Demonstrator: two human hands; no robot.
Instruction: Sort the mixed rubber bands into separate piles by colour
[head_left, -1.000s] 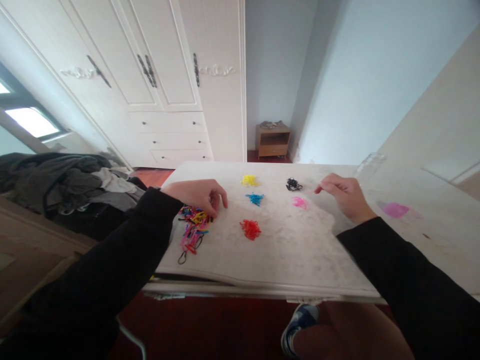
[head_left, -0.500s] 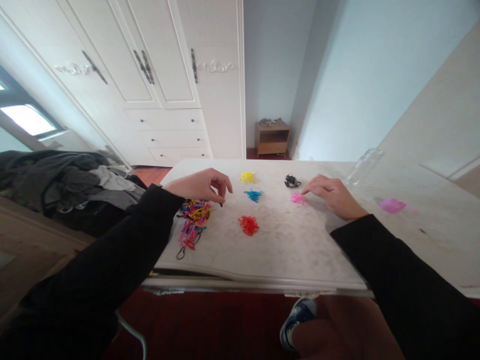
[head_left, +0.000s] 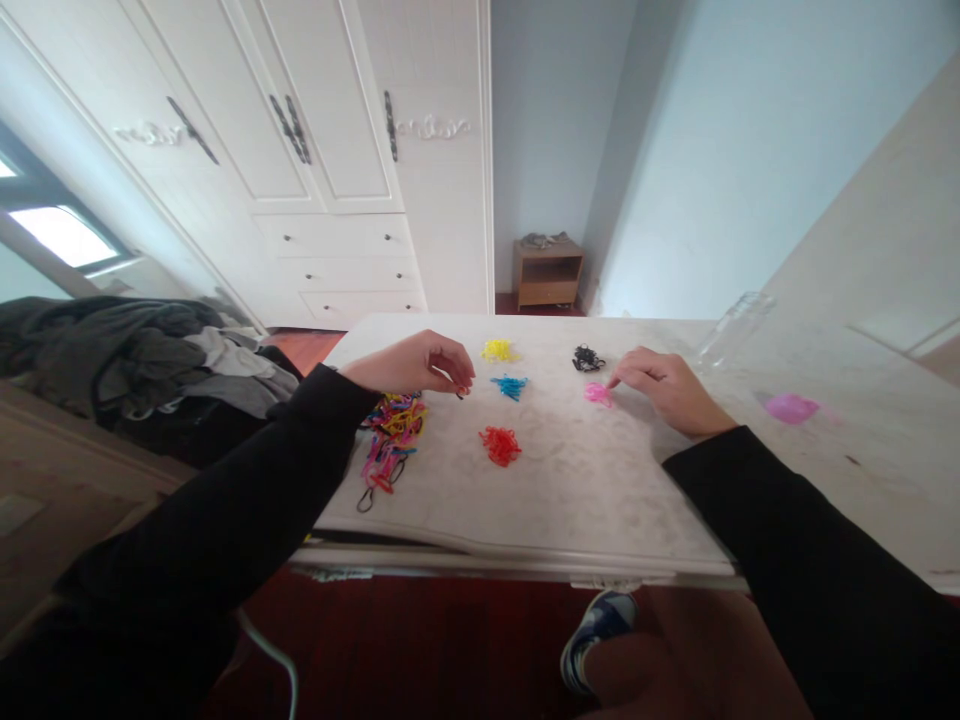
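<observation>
My left hand (head_left: pixel 431 365) is closed in a pinch on a small black hair elastic (head_left: pixel 460 396), held above the table beside the mixed pile of coloured hair elastics (head_left: pixel 396 425). At the edge of a small pink pile (head_left: pixel 598 394) are the fingertips of my right hand (head_left: pixel 660 385). Its fingers are drawn together, and whether a band is between them is hidden. Sorted by colour, a yellow pile (head_left: pixel 499 350), a blue pile (head_left: pixel 511 387), a red pile (head_left: pixel 499 446) and a black pile (head_left: pixel 588 358) lie between my hands.
A clear glass jar (head_left: pixel 736 330) lies toward the back right of the white table (head_left: pixel 585 490). Farther right is a pink translucent item (head_left: pixel 792 407). Dark clothes (head_left: pixel 150 370) are heaped left of the table. White wardrobes and a small wooden nightstand (head_left: pixel 549 275) stand beyond.
My left hand has moved slightly right and up, away from the mixed pile, with the black elastic in its fingers. The right hand stays by the pink pile. The view has shifted slightly.
</observation>
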